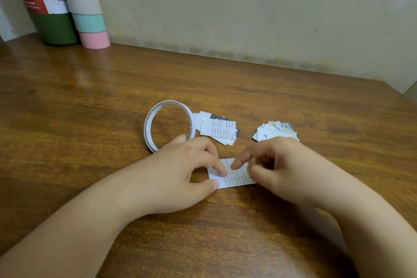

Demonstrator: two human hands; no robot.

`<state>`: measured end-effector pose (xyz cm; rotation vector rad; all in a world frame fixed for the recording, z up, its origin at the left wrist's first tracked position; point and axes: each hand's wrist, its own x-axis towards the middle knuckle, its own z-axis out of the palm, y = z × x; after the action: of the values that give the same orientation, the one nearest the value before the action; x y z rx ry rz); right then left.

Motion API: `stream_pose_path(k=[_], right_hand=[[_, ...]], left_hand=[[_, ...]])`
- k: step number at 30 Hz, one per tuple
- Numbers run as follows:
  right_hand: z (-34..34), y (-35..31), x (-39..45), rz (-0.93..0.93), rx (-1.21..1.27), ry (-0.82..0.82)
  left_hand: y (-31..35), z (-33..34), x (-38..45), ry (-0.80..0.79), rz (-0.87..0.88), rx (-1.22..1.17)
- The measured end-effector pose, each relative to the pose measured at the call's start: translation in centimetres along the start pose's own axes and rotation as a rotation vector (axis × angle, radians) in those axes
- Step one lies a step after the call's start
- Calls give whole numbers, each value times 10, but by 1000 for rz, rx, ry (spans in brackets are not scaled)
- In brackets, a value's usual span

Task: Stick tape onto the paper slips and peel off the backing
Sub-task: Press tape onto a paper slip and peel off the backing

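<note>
slip pinned between two hands, tape strip's free end on the right hand's side

the small white printed paper slip (234,175) lies flat on the brown wooden table (90,101), long axis left to right. the left hand (180,171) presses its left end with fingertip and thumb; the right hand (277,165), fingers curled, touches its right edge, forefinger pointing onto its top. whether it pinches backing i cannot tell. the white double-sided tape roll (168,124) stands behind the left hand, with two slip piles (217,130) (276,132) nearby.
</note>
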<state>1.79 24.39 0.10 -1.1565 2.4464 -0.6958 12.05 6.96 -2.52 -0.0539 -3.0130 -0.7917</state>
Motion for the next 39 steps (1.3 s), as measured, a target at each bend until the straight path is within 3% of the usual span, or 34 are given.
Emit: stream_pose_path(k=[11,20,22,24,27,32,39], right_hand=[[-9,4,0,81,-120,-76],[-12,15,3,68,-47,-137],[-12,20,6,52,10,-46],[-11,27,11,43,67,153],[-4,25,21,46,-29,338],[5,10,51,3,-325,270],[8,4,85,44,-387,210]], left_hand=[[-3,-6,-3,-79,-23,-47],[-7,-12,-3,-66,-84,-84],[-7,-11,-2,-81,-83,-83],[-8,-11,-2,-94,-81,-90],[-8,-10,-3,-90,-77,-125],[-3,-12,-4,-79,-93,-134],[0,-14,-8,-86,-107,-167]])
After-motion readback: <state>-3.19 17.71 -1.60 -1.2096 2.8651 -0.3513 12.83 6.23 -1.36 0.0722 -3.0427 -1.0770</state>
